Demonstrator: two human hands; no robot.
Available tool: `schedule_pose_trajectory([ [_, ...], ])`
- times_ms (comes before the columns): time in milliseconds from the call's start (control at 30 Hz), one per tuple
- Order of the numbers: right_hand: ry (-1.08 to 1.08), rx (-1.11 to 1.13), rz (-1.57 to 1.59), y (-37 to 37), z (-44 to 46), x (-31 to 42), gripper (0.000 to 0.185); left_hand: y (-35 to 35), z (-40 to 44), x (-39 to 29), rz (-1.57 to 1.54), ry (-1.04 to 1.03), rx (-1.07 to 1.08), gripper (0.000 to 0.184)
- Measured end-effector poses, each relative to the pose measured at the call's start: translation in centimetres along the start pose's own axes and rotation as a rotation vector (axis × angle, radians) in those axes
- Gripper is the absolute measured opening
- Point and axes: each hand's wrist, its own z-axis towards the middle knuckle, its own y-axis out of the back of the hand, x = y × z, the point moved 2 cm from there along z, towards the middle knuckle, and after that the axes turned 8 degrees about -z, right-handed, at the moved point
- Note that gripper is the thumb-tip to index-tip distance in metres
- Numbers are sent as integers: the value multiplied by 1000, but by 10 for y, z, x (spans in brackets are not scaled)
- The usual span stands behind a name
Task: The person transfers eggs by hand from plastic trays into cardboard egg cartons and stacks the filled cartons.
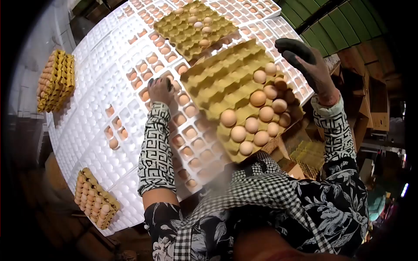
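My left hand point(161, 91), in a glove with dark fingertips, reaches down to a white plastic tray with eggs in its cells. Its fingers are curled beside several eggs, and what they hold, if anything, is hidden. My right hand point(311, 65), also gloved, hovers at the right with thumb and fingers apart and nothing between them. Between the hands is a yellow pulp egg tray point(217, 74), tilted over the white trays near my body. Brown eggs point(257, 98) fill part of its right and near side, while its far-left cells are bare.
White plastic trays point(91, 95) cover the table, several cells holding eggs. Another pulp tray point(178, 30) with a few eggs lies at the back. Stacked egg trays point(56, 80) stand at the left edge, and an egg-filled tray point(96, 200) sits front left. Cardboard boxes point(370, 104) are at right.
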Motion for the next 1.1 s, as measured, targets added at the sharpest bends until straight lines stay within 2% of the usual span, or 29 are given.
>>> schedule_pose_trajectory([
  [33, 18, -12, 13, 10, 1, -9, 42, 2, -7, -1, 84, -43, -113, 33],
  [67, 23, -21, 38, 18, 7, -16, 41, -2, -9, -2, 114, -52, -109, 32],
  [100, -33, 5, -138, 23, 4, -17, 41, -2, -12, -5, 137, -32, -76, 31],
  [167, -154, 75, -501, 30, -1, -16, 41, -2, -14, -7, 162, -20, -170, 31],
  [200, -352, 239, -793, 27, 2, -16, 44, 6, -11, -12, -44, 59, -279, 32],
  [233, -101, 180, -971, 21, -2, -31, 53, 19, -11, -18, -249, 139, -386, 32],
  [267, -78, 213, -1028, 12, -1, -48, 54, 42, -8, -43, -636, 227, -653, 32],
  [300, -58, 253, -1076, 7, 8, -59, 55, 68, -4, -67, -860, 250, -716, 32],
  [333, -83, 278, -1024, 10, 14, -56, 54, 103, -5, -111, -958, 131, -626, 33],
  [367, -109, 300, -980, 16, 18, -52, 53, 129, -7, -156, -852, -150, -423, 36],
  [400, -36, 217, -968, 23, 16, -58, 49, 139, -10, -195, -637, -273, -223, 47],
  [433, -80, 200, -694, 34, 13, -55, 46, 148, -15, -234, -442, -426, -46, 59],
  [467, -83, 122, -296, 50, 6, -53, 43, 137, -9, -264, -241, -527, 85, 58],
  [500, -75, 40, 97, 69, -1, -51, 39, 120, -14, -283, -21, -563, 99, 57],
  [567, -116, 80, 547, 96, -15, -42, 31, 107, -15, -293, -215, -534, 187, 55],
  [600, -88, 214, 444, 97, -15, -55, 29, 103, -15, -294, -128, -518, 269, 53],
  [633, -75, 162, 106, 84, -18, -68, 37, 102, -10, -294, -38, -509, 324, 51],
  [667, -81, 115, -232, 71, -20, -81, 46, 106, -14, -295, -185, -516, 181, 47],
  [700, 20, 266, -614, 58, -18, -65, 43, 110, -22, -292, -336, -523, 52, 42],
  [733, 161, 392, -902, 43, -19, -57, 40, 123, -22, -290, -497, -440, 60, 38],
  [767, 82, 606, -1022, 29, -16, -44, 64, 135, -26, -285, -663, -343, 90, 33],
  [800, 104, 593, -1127, 23, -18, -38, 61, 138, -34, -276, -1063, -119, -2, 31],
  [833, 93, 544, -979, 28, -17, -38, 58, 140, -44, -265, -1448, 138, -90, 28],
  [867, 70, 508, -819, 38, -16, -44, 55, 139, -43, -248, -1478, 219, -146, 27],
  [933, 56, 425, -515, 53, -21, -67, 50, 142, -48, -227, -2181, 178, 69, 23],
  [967, 67, 366, -382, 59, -22, -84, 48, 140, -50, -232, -2156, 282, 56, 31],
  [1033, -189, 361, 314, 75, -21, -91, 42, 136, -43, -247, -1319, 129, 329, 46],
  [1067, -164, 303, 393, 78, -25, -87, 40, 153, -41, -284, -547, -210, 309, 44],
  [1100, -145, 260, 480, 79, -22, -83, 39, 144, -44, -304, -124, -150, 417, 46],
])
